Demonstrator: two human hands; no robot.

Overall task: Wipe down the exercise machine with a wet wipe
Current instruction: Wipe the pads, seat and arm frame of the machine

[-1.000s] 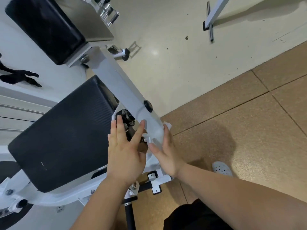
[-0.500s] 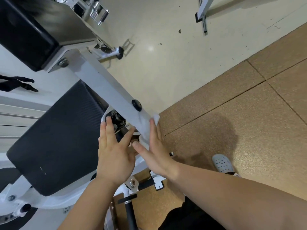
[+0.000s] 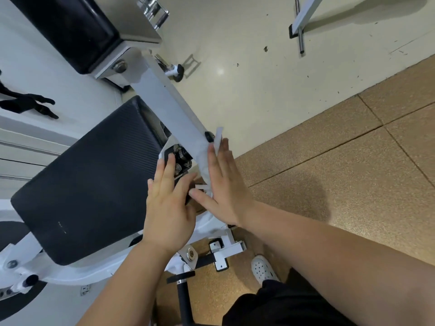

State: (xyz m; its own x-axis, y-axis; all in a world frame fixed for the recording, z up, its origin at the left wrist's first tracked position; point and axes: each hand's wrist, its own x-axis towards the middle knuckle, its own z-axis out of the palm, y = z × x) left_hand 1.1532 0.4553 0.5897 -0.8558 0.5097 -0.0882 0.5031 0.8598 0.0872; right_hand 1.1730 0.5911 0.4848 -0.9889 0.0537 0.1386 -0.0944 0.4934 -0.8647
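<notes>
Black padding fills the left side: a large ribbed seat pad (image 3: 89,180) on the white exercise machine (image 3: 77,274), and a second black pad (image 3: 63,27) farther off at the top left. Between them a pale grey beam (image 3: 169,107) slants from the far pad down toward the near middle.

Just right of the seat pad, the left hand (image 3: 168,208) lies with its fingers straight and close together, fingertips against the dark bolted mechanism (image 3: 181,158) under the beam, thumb stretched toward the other hand. It holds nothing.

Right beside it, the right hand (image 3: 223,187) is flat with its fingers extended, pressing the wet wipe (image 3: 218,138) against the beam's near end. The white wipe is mostly covered by the palm and fingers. One corner pokes out past the fingertips, next to a black cap (image 3: 208,136) on the beam.

Near and right of the hands, a white perforated shoe (image 3: 262,269) stands on brown speckled floor tiles (image 3: 341,161). Beyond them lies cream flooring (image 3: 247,78), with another white frame (image 3: 303,17) at the far right.
</notes>
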